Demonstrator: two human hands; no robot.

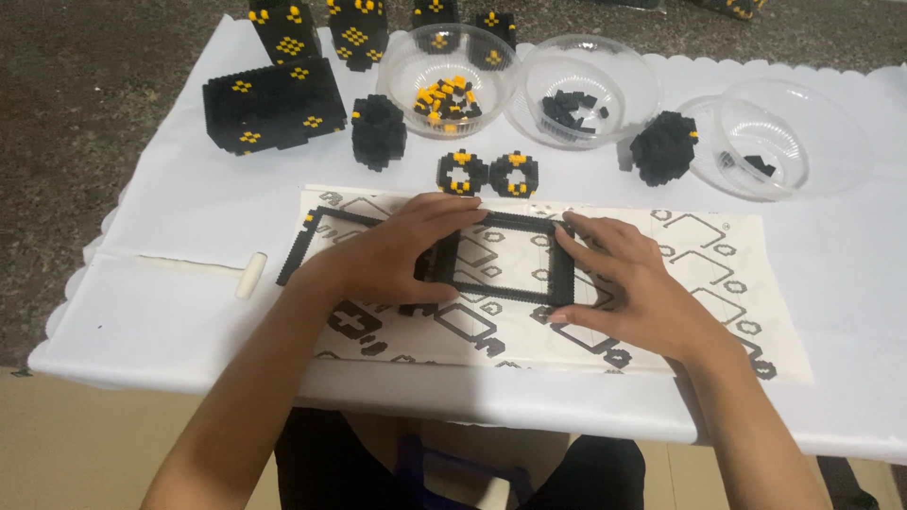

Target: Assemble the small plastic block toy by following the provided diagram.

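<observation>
Black brick frame (505, 257) flat on instruction sheet (661, 283), mid-table. Left hand (397, 255) fingers curled gripping left edge; right hand (619, 283) fingers spread, clamping right edge. Step, judged: aligning/pressing frame. Next move needs even pressure.

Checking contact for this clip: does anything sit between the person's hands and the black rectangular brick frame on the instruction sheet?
Nothing visible does. The left hand and the right hand both rest directly on the black brick frame, one at each end. The bowls stand farther back, clear of it.
</observation>
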